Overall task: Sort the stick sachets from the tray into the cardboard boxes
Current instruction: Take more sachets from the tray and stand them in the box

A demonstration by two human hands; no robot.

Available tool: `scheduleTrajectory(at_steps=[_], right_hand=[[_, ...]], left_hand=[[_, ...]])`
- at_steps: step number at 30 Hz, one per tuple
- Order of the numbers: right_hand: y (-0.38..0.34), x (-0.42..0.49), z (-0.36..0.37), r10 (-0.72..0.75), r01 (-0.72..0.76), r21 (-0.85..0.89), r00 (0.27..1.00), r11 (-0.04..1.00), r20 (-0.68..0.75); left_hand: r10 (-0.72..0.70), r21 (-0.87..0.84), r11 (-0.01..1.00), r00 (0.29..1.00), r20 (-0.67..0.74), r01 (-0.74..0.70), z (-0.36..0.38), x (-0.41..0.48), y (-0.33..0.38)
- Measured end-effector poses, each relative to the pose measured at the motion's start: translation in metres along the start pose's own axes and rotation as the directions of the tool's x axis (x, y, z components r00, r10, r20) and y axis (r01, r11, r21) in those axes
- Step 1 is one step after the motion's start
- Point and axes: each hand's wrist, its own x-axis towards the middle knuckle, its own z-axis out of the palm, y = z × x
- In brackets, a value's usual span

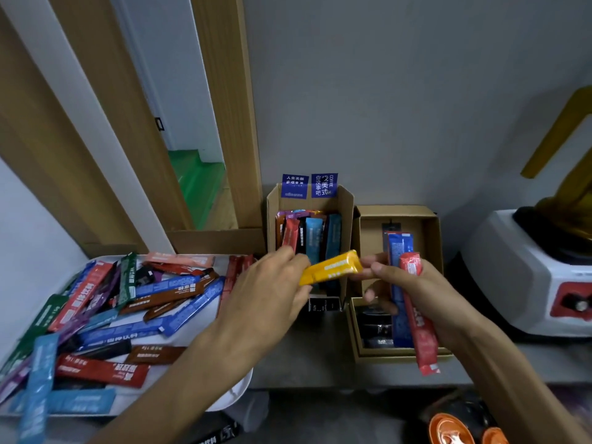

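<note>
The left hand point(266, 293) pinches one end of a glossy yellow sachet point(331, 267) between curled fingers point(290, 256), holding it tilted in the air just in front of the tall cardboard box point(271, 219). The right hand point(426, 293) has its fingers closed round two long foil sticks, a red sachet point(419, 325) and a blue sachet point(399, 312), which lie side by side and hang down past the palm. Its thumb tip sits at the yellow sachet's other end, though a firm grip there cannot be made out. The tall box, plain brown corrugated board with raised flaps and two blue printed labels at the back, holds sticks standing upright: red, black, light blue and teal. Just to its right a shallow cardboard box point(434, 248) with low square walls lies open behind the right hand. On the left, a white, smooth, round-cornered tray point(238, 390) carries a loose heap of stick sachets point(128, 312), flat and narrow, crossing one another in blue, red, brown, green, purple and black. Boxes and tray rest on a matte grey surface point(304, 363) against a grey wall, with a white appliance point(512, 270) at the far right.
</note>
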Motion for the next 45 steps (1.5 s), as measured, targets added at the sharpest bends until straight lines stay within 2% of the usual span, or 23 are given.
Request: scheduleTrajectory(at_steps=[2,4,7,12,16,19,21,23,28,37,39,42,43,45], right_hand=[[0.006,-0.001,-0.009,0.01,-0.008,0.037,0.998,0.999,-0.06],[0.013,-0.004,-0.015,0.022,-0.016,0.064,0.996,0.998,-0.091],[0.02,-0.01,-0.016,0.047,-0.039,0.076,0.994,0.996,-0.1],[0.027,-0.016,-0.013,0.086,-0.085,0.02,0.995,0.996,-0.05],[0.029,-0.015,-0.009,0.107,-0.107,-0.007,0.994,0.994,-0.012],[0.031,-0.013,-0.009,0.116,-0.115,-0.009,0.993,0.993,0.015],[0.031,-0.012,-0.009,0.114,-0.114,-0.013,0.993,0.993,0.022],[0.031,-0.012,-0.009,0.111,-0.111,-0.016,0.994,0.994,0.024],[0.032,-0.01,-0.007,0.101,-0.101,-0.017,0.994,0.995,0.039],[0.037,-0.012,-0.01,0.077,-0.08,0.027,0.993,0.996,0.094],[0.037,-0.012,-0.008,0.059,-0.065,0.043,0.99,0.997,0.126],[0.033,-0.012,-0.006,0.052,-0.06,0.035,0.979,0.998,0.195],[0.032,-0.011,-0.005,0.057,-0.065,0.029,0.972,0.997,0.227],[0.028,-0.01,-0.001,0.065,-0.071,0.01,0.955,0.997,0.289]], left_hand=[[-0.139,-0.051,0.989,0.99,-0.021,0.138,0.01,0.003,0.002],[-0.301,-0.197,0.937,0.953,-0.039,0.288,0.026,0.011,0.011],[-0.456,-0.294,0.858,0.888,-0.06,0.421,0.061,0.026,0.024],[-0.599,-0.272,0.79,0.786,-0.151,0.549,0.088,0.039,0.022],[-0.634,-0.27,0.769,0.744,-0.209,0.58,0.102,0.038,0.012],[-0.574,-0.328,0.807,0.784,-0.236,0.492,0.107,0.033,0.013],[-0.49,-0.26,0.863,0.843,-0.224,0.432,0.107,0.031,0.011],[-0.455,-0.167,0.889,0.867,-0.206,0.427,0.106,0.031,0.005],[-0.532,-0.137,0.847,0.828,-0.176,0.514,0.104,0.036,0.005],[-0.489,-0.254,0.855,0.865,-0.111,0.451,0.103,0.034,0.002],[-0.484,-0.336,0.841,0.867,-0.116,0.424,0.092,0.027,0.007],[-0.332,-0.536,0.804,0.942,-0.045,0.257,0.064,0.019,0.02],[-0.241,-0.574,0.791,0.97,0.026,0.212,0.052,0.02,0.025],[-0.106,-0.599,0.778,0.979,0.172,0.189,0.036,0.024,0.032]])
